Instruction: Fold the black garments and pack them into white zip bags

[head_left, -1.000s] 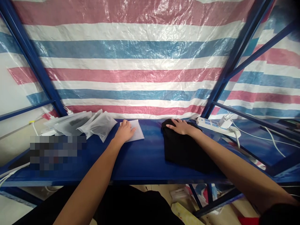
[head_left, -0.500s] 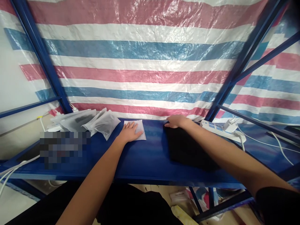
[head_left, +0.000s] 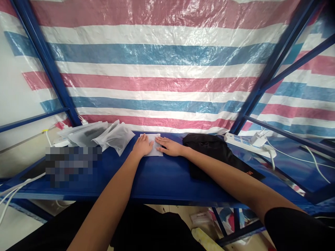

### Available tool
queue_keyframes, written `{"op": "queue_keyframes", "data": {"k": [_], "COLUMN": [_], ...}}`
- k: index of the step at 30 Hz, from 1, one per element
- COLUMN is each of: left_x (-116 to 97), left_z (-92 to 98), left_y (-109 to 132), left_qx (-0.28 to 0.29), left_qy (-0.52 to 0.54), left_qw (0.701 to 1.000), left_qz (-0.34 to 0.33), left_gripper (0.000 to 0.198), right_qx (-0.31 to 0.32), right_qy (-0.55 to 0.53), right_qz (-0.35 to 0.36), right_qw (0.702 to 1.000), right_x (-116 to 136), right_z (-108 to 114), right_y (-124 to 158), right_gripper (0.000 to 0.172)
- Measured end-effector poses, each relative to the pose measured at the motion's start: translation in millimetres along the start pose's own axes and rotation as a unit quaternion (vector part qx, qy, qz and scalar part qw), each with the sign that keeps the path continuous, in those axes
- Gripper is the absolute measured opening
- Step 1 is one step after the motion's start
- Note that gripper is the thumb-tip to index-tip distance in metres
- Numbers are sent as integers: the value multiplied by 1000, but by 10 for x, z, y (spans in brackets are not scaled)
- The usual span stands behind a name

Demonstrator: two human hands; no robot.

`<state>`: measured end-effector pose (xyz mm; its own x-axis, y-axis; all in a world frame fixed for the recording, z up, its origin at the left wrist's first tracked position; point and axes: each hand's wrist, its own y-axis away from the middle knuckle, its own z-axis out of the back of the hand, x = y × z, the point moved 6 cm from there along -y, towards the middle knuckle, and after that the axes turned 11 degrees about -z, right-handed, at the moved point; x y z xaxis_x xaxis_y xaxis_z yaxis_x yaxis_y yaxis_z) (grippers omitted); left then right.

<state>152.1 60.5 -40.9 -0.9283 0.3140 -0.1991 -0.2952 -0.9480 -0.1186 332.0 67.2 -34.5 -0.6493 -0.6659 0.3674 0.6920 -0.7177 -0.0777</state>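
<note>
A small white square packet or folded sheet (head_left: 152,151) lies flat near the back of the blue shelf. Resting on its left part is my left hand (head_left: 142,145), palm down with the fingers stretched out. My right hand (head_left: 170,145) lies flat over its right edge, fingers extended to the left. Neither hand grips anything. To the right, a black cloth bag or garment (head_left: 204,146) with small orange lettering lies on the shelf, partly hidden under my right forearm.
Several frosted plastic bags (head_left: 115,137) lie at the back left, beside a blurred-out patch. A white power strip (head_left: 246,144) with plugs and cables stands right. Blue posts (head_left: 47,66) frame the shelf (head_left: 162,181); a striped tarp (head_left: 157,83) hangs behind.
My right hand has let go of the black cloth and moved left onto the white packet. The cloth now lies flatter, its orange lettering showing. My left hand stays on the packet.
</note>
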Motion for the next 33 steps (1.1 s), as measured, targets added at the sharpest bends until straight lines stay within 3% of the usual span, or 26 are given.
{"op": "queue_keyframes", "data": {"k": [6,10,18,21,24,27,31,33], "left_x": [37,67,115,100,35,29,223,426], "left_z": [-9,5,77,105,276,636,1145,1267], "left_y": [-30,-19,37,62,100,228,551,697], "left_qx": [-7,3,32,22,-37,-145,-291,-316], "left_qy": [-16,-20,-23,-15,-7,-13,-74,-85], "left_qw": [999,998,999,999,999,989,952,937], "left_qz": [43,64,29,22,-7,-5,54,119], "left_gripper": [76,85,110,106,84,55,40,40], "right_qx": [-13,-16,-21,-23,-29,-27,-28,-32], "right_qy": [-8,-11,-19,-16,-21,-18,-28,-38], "right_qz": [4,4,5,0,0,-3,-17,-23], "right_qw": [1000,1000,1000,1000,999,999,999,998], "right_x": [33,25,15,16,29,45,49,46], "right_z": [31,29,20,22,43,63,89,99], "right_y": [-5,-14,-16,-11,-1,16,43,53], "right_gripper": [87,87,84,86,86,90,90,87]}}
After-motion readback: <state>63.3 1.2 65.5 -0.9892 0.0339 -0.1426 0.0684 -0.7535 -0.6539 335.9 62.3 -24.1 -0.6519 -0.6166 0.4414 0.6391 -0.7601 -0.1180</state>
